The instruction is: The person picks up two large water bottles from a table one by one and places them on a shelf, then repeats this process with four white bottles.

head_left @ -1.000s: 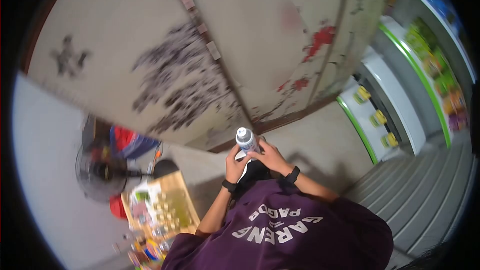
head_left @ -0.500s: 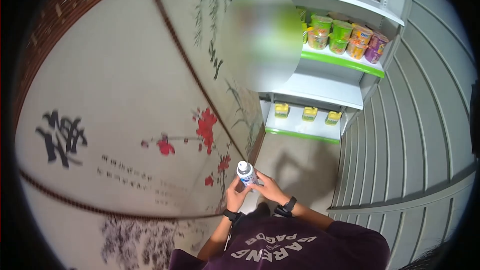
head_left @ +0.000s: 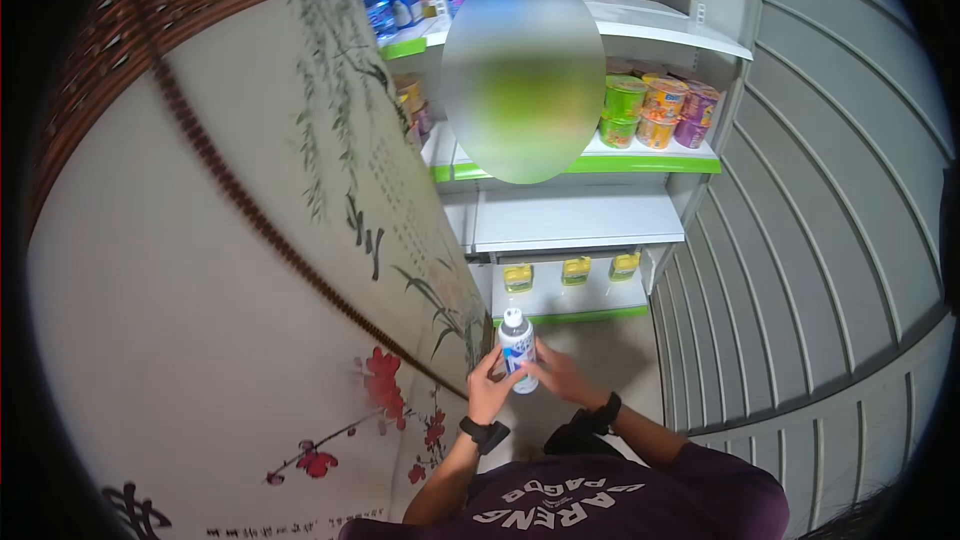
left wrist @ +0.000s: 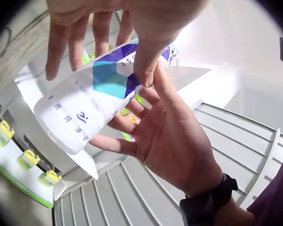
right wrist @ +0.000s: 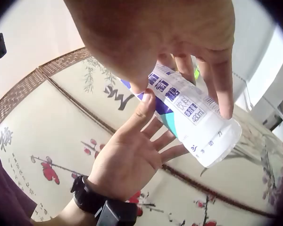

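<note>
Left hand (head_left: 489, 395) and right hand (head_left: 562, 378) both pinch one bottle (head_left: 516, 348) between thumb and fingers (cap (head_left: 513, 317) white); three yellow jugs (head_left: 576, 272) stand on low shelf (head_left: 565, 300) beyond.

Shelf unit (head_left: 580, 218), white, green-edged. Bottom: three yellow jugs (head_left: 576, 272). Higher: green, orange, purple cups (head_left: 663, 100), stacked two high. Top: bottles (head_left: 376, 8).

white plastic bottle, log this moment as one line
left hand: grips white plastic bottle; right hand: grips same bottle; yellow plastic jugs: three, on low green-edged white shelf
</note>
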### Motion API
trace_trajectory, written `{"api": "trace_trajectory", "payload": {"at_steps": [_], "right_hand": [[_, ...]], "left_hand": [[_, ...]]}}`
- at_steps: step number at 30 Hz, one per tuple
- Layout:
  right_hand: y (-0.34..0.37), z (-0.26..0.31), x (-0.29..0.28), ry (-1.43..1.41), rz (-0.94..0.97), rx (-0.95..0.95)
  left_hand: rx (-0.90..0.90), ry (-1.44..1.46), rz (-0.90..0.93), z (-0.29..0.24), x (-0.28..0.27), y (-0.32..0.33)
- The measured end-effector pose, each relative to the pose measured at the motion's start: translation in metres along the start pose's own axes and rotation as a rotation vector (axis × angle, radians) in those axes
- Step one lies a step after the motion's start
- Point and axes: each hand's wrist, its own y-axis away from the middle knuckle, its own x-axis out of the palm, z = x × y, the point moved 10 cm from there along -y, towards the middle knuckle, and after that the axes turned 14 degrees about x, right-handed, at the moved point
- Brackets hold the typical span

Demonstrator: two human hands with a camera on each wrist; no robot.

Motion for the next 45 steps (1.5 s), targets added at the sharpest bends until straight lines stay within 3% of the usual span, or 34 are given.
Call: {"api": "trace_trajectory", "payload": {"at_steps": [2,4,7,9,11,14,15,17,23,25,29,36,41,43,45], "right_hand": [[-0.018,-0.002,-0.034,0.146,-0.086,-0.006],[-0.03,0.029,-0.07,0.109,-0.125,-0.026],[-0.051,0.076,-0.125,0.111,-0.201,-0.097],[-0.067,0.107,-0.161,0.127,-0.23,-0.151],[-0.084,0.14,-0.199,0.138,-0.233,-0.199],[-0.114,0.194,-0.259,0.175,-0.235,-0.407],[-0.122,0.213,-0.282,0.177,-0.271,-0.407],[-0.135,0.256,-0.322,0.238,-0.298,-0.49],[-0.207,0.342,-0.436,0.17,-0.232,-0.512],[-0.236,0.363,-0.475,0.159,-0.252,-0.521],[-0.287,0.387,-0.528,0.279,-0.228,-0.379],[-0.377,0.383,-0.577,0.368,-0.193,-0.204],[-0.424,0.371,-0.591,0.243,-0.122,-0.097],[-0.443,0.37,-0.598,0.227,-0.143,-0.064],[-0.469,0.365,-0.608,0.215,-0.146,-0.028]], "left_hand": [[0.045,0.097,0.069,-0.004,0.023,-0.036],[0.11,0.085,0.132,-0.016,0.044,-0.079],[0.18,0.035,0.222,-0.076,0.078,-0.146],[0.321,-0.027,0.228,-0.092,0.094,-0.189],[0.319,-0.002,0.255,-0.123,0.114,-0.231],[0.51,-0.057,0.252,-0.174,0.143,-0.298],[0.443,0.03,0.259,-0.194,0.155,-0.318],[0.588,-0.098,0.281,-0.231,0.176,-0.366],[0.513,-0.039,0.32,-0.299,0.234,-0.505],[0.578,-0.05,0.371,-0.322,0.256,-0.544],[0.617,-0.098,0.429,-0.32,0.291,-0.626],[0.377,-0.153,0.387,-0.278,0.33,-0.713],[0.282,-0.1,0.42,-0.245,0.349,-0.768],[0.279,-0.096,0.382,-0.247,0.35,-0.771],[0.435,-0.298,0.482,-0.228,0.36,-0.811]]}}
